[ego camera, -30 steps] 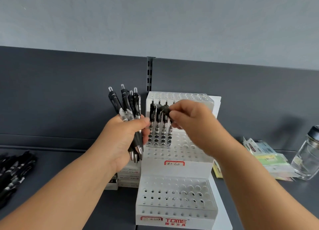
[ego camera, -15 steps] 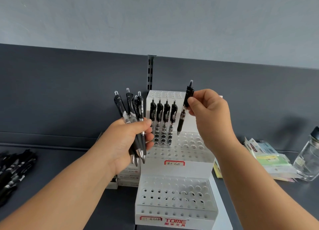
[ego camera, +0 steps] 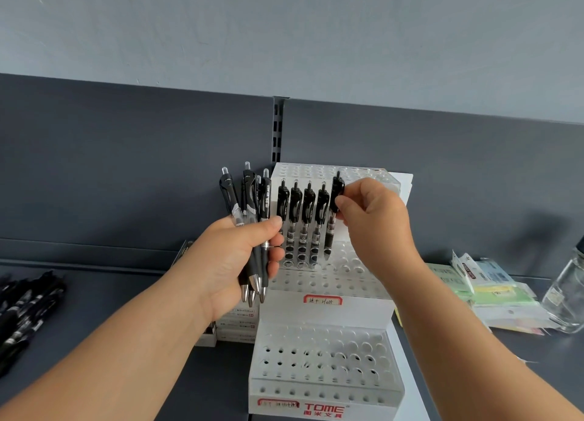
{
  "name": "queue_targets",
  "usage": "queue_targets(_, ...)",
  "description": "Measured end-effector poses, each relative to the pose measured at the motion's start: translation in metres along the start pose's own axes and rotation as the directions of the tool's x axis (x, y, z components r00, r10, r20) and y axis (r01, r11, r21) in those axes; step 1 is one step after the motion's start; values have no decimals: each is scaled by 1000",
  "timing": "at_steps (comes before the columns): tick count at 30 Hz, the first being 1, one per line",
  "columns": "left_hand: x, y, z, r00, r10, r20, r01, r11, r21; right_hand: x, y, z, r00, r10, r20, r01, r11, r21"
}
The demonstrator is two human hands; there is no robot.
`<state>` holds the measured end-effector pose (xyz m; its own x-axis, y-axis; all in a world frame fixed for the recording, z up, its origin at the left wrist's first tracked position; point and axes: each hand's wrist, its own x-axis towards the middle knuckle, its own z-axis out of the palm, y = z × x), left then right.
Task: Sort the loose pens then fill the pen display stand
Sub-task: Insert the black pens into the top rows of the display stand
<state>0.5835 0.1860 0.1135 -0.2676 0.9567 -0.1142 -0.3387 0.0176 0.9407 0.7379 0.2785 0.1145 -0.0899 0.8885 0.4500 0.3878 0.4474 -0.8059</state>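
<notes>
The right hand (ego camera: 376, 228) pinches one pen (ego camera: 330, 231) by its clip end, thumb against curled fingertips. The pen hangs upright below them, its tip at a hole in the stand (ego camera: 328, 308), just beside four standing pens (ego camera: 301, 218). The left hand (ego camera: 234, 259) grips a bundle of pens (ego camera: 249, 196).

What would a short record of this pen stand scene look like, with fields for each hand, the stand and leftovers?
Left hand: grips a bundle of black pens, tips down
Right hand: pinches one pen upright at the stand's middle tier, beside the row
Stand: white, tiered; four pens in one row; front tier holds none
Loose pens: piled on the shelf, far left
Far right: glass jar, packets
</notes>
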Motion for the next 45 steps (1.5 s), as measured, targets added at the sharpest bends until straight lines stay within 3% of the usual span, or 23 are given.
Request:
queue_targets(11,1,0,3,1000,-10,22,11,998,-61,-5,11,1,998,42,46,-33,982,-185)
queue_targets(14,1,1,4,999,6,40,-5,1000,-12,-10,1,-2,999,-39,-33,30,968,-248)
queue_targets(17,0,0,6,997,27,76,-29,999,29,-19,-19,-2,995,-97,-2,97,994,-47)
queue_targets(21,0,-1,11,992,54,115,-66,993,97,-22,-35,7,954,60,293,-145,950,278)
queue_targets(27,-2,-1,14,994,41,100,-47,997,56,-21,-34,-4,920,79,384,-238,891,386)
queue_targets(32,-2,0,17,997,26,76,-27,999,18,-10,-36,-32,959,75,275,-195,875,443)
queue_targets(40,6,-5,19,1000,-9,18,7,998,66,2,-23,-51,996,-83,-18,85,983,165)
queue_targets(45,5,-4,20,999,-21,26,20,998,63,1,-12,-39,992,-118,-48,121,990,75)
